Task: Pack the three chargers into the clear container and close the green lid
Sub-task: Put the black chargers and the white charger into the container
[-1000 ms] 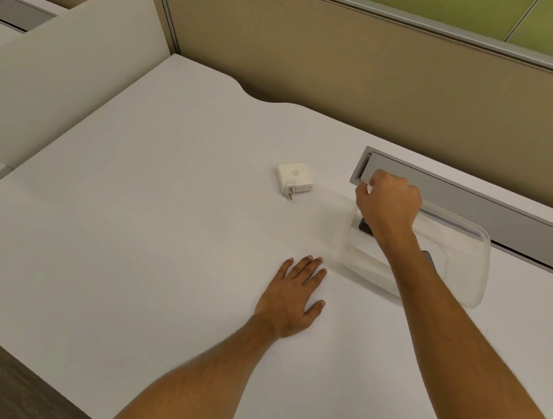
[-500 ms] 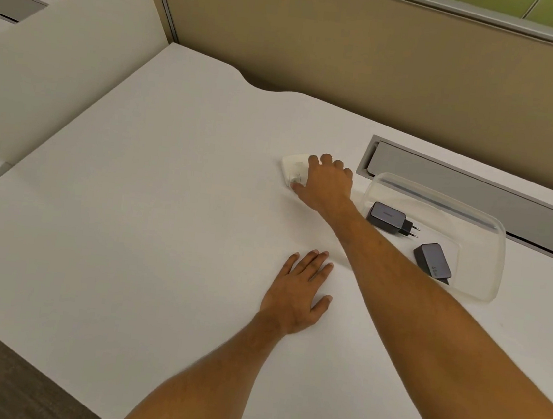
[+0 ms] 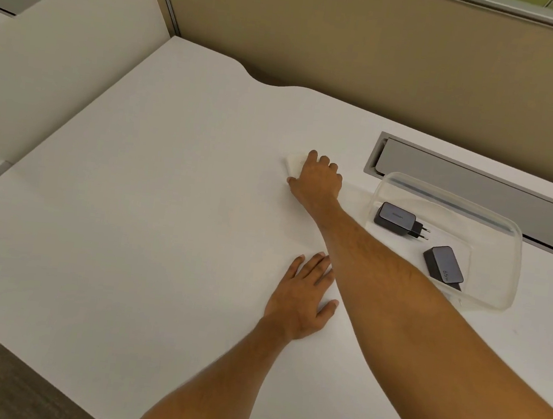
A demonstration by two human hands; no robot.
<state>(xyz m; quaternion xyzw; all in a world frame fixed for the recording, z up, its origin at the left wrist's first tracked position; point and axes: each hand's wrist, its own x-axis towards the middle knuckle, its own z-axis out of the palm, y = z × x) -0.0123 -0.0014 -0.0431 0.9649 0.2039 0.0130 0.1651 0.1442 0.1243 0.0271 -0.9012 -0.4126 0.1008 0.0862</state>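
A clear container (image 3: 486, 288) sits on the white desk at the right, with no lid on it. Two dark grey chargers lie inside: one with round prongs (image 3: 396, 219) at the back, the other (image 3: 442, 267) nearer the front. A white charger (image 3: 295, 163) lies on the desk left of the container, mostly covered by my right hand (image 3: 318, 179), whose fingers close around it. My left hand (image 3: 303, 296) rests flat on the desk, fingers spread, holding nothing. The green lid is out of view.
A grey cable tray slot (image 3: 483, 195) runs along the desk just behind the container. A beige partition wall (image 3: 355, 46) stands behind the desk. A white divider panel (image 3: 62, 47) rises at the left. The desk's front edge (image 3: 27, 358) is at lower left.
My right hand left the container, crossed left and came down over the white charger, closing around it. The two dark chargers are now uncovered. My left hand stayed flat.
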